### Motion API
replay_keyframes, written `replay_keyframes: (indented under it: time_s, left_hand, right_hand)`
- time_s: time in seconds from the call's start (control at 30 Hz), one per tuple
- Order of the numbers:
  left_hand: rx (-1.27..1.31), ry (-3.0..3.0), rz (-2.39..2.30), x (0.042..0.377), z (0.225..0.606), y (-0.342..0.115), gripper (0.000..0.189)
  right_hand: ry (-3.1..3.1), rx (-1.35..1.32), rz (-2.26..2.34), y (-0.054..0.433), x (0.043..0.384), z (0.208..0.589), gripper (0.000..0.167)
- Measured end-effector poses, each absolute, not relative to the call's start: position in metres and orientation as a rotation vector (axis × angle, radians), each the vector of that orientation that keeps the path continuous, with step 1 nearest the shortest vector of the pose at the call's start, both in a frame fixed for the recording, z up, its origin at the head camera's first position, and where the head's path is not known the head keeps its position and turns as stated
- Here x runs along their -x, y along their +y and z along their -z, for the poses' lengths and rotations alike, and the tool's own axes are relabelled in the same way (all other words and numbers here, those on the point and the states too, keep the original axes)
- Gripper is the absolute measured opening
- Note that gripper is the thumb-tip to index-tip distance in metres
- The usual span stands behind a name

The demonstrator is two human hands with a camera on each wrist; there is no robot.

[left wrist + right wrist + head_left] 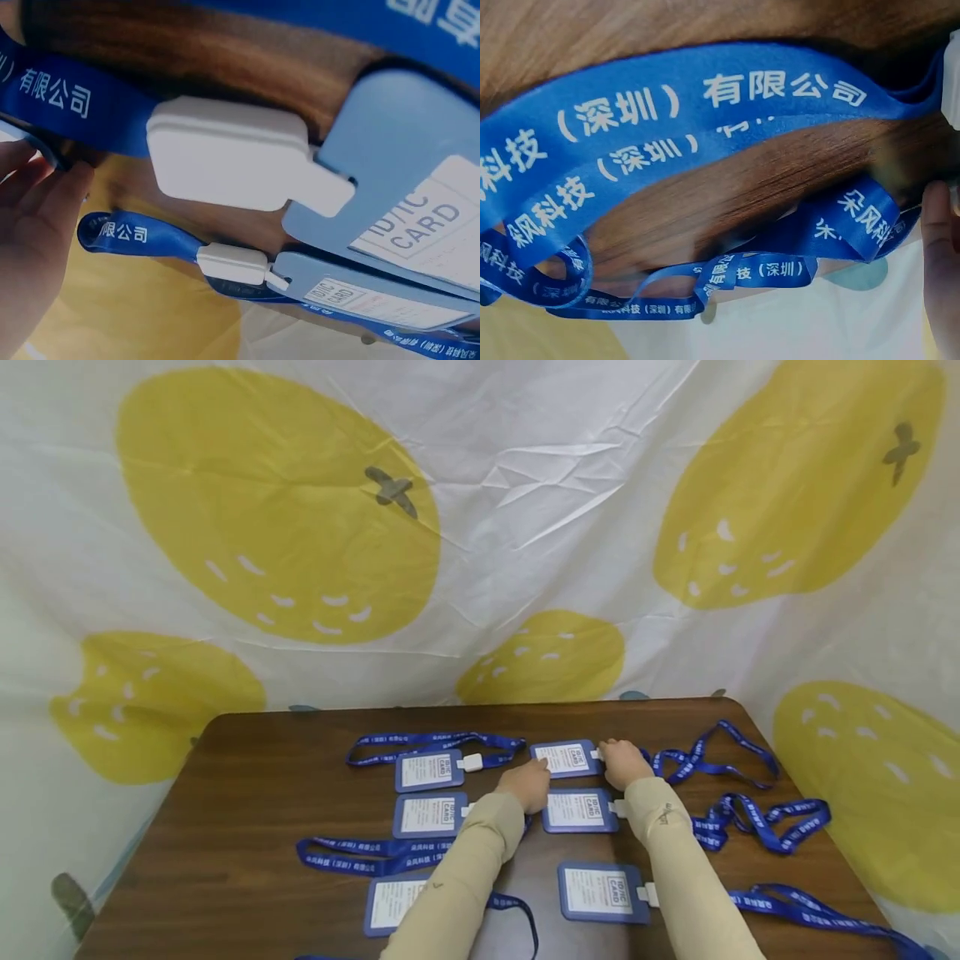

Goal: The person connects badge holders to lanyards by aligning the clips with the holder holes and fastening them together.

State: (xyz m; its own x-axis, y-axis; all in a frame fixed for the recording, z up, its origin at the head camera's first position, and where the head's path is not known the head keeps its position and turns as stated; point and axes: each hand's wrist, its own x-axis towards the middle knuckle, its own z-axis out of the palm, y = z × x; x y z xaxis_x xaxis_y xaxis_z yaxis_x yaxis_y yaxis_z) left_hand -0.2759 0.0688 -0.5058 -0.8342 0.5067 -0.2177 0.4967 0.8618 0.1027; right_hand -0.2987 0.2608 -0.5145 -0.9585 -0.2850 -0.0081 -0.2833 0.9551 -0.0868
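At the back right of the table lies a blue badge holder [564, 759] with a white card marked ID/IC CARD. My left hand [528, 785] pinches its lower left corner; in the left wrist view those fingers [34, 187] close on a dark blue edge. At the holder's other end my right hand [624, 763] grips the white clip [597, 754], mostly covering it. A blue lanyard [686, 764] runs from there to the right. In the right wrist view only a fingertip [937, 217] shows at the edge, so its grip is largely hidden.
Below it in the right column lie two more badge holders [580, 811] [603, 892], their lanyards [780, 827] stretching right. Left column badge holders [429, 771] [427, 815] [390, 906] have lanyards around them, one partly under my left sleeve. A fruit-patterned curtain [525, 552] hangs behind the wooden table [247, 827].
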Motion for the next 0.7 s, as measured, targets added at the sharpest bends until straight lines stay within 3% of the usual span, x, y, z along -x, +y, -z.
replay_keyframes:
  time_s: [0.43,0.57,0.7]
  left_hand:
    - [-0.902,2.745,-0.531,0.289,0.514,0.047,0.031]
    - [-0.985,2.769,-0.692,0.285,0.509,0.041,0.027]
    - [-1.055,2.758,-0.892,0.282,0.496,0.036,0.018]
  right_hand:
    - [3.035,0.411,0.265,0.265,0.289,0.511,0.05]
    - [3.04,0.309,0.393,0.266,0.285,0.504,0.047]
    - [3.114,0.225,0.488,0.265,0.279,0.498,0.034]
